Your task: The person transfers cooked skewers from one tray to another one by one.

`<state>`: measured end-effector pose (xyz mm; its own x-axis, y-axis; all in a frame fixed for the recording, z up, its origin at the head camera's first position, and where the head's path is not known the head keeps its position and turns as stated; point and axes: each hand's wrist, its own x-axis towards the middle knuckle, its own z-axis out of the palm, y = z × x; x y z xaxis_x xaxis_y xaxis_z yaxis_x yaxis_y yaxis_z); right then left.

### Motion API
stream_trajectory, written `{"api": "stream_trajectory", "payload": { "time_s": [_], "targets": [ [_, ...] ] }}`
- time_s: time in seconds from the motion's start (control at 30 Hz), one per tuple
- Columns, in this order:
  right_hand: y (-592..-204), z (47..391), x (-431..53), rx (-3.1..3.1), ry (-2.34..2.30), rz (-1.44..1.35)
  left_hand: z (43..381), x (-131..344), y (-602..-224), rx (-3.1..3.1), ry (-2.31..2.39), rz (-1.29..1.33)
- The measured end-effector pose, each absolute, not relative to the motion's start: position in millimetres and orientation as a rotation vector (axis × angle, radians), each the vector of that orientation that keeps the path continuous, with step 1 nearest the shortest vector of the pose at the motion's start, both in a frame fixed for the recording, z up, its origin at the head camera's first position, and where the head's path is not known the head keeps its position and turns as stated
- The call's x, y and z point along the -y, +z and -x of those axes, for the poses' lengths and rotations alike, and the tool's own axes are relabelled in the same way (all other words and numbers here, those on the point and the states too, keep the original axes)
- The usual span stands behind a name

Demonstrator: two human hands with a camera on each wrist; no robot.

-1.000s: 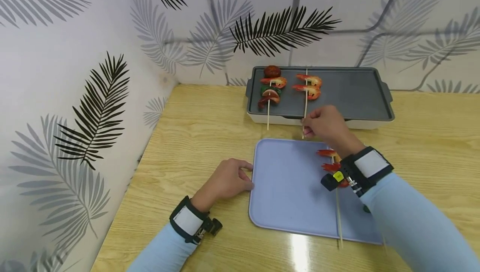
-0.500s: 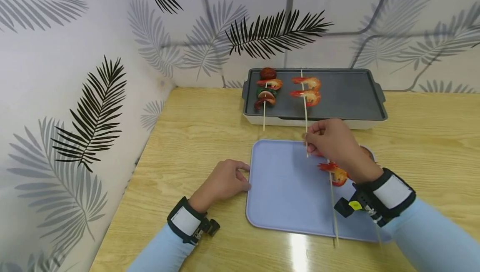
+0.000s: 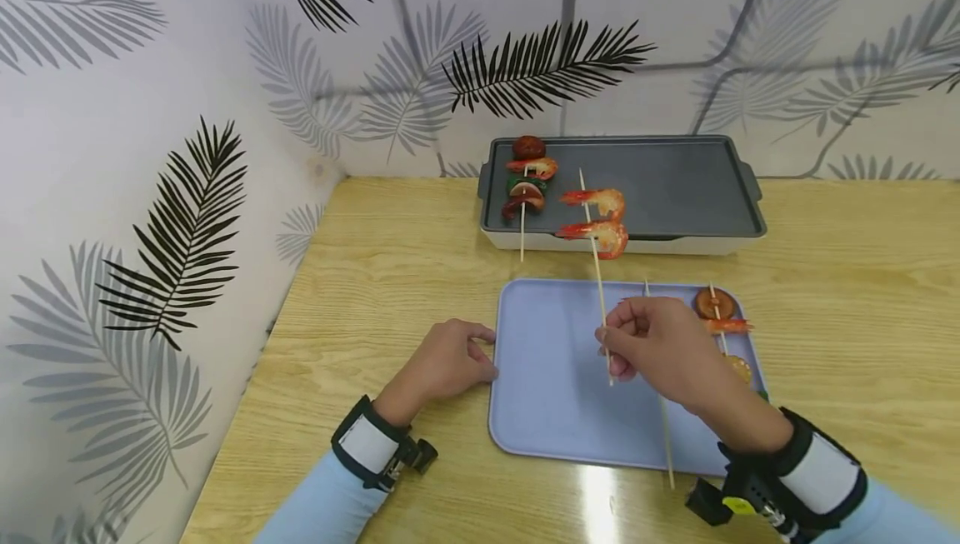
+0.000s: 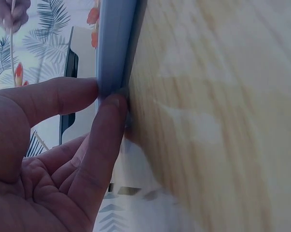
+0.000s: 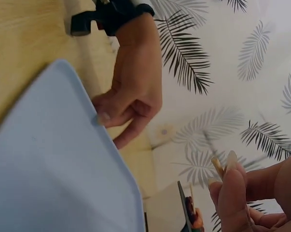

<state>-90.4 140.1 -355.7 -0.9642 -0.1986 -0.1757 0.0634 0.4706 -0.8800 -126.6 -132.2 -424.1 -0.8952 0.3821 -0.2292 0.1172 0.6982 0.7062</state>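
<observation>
My right hand [image 3: 667, 352] pinches the lower stick of a shrimp skewer [image 3: 610, 237], held above the lavender tray [image 3: 551, 394]. Two orange shrimp are threaded on it, and its far end overlaps the dark grill plate [image 3: 675, 186] in the head view. In the right wrist view the stick's butt end [image 5: 217, 166] pokes out between thumb and fingers. My left hand [image 3: 447, 359] grips the tray's left rim; the left wrist view has thumb and finger at that rim [image 4: 117, 48]. Another skewer's stick [image 3: 666, 436] lies on the tray, its food hidden behind my right hand.
A mixed skewer [image 3: 527, 191] with shrimp and mushroom-like pieces lies on the grill's left end, its stick overhanging the front. Another mixed skewer [image 3: 715, 305] lies at the tray's right side, partly behind my right forearm. A patterned wall [image 3: 375, 77] stands behind the wooden table [image 3: 405, 252].
My right hand has lifted the shrimp skewer off the grill plate and drawn it back toward me, over the tray. The left hand has stayed at the tray's rim.
</observation>
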Motion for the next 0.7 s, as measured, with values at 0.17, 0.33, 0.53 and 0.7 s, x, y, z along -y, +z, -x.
{"api": "stream_trajectory", "payload": {
  "time_s": [0.17,0.33,0.53,0.7],
  "targets": [
    [-362,74,-141,-2.425,-1.479,0.045,127,132,-424,-2.543,1.022,-0.371],
    [-373,62,-141,-2.371,-1.501,-0.031,127,131,-425,-2.537,1.022,-0.372],
    [-389,50,-137,-2.330,-1.523,-0.051,127,131,-425,-2.542,1.023,-0.368],
    [-401,40,-135,-2.296,-1.538,-0.022,126,130,-424,-2.533,1.029,-0.364]
  ]
}}
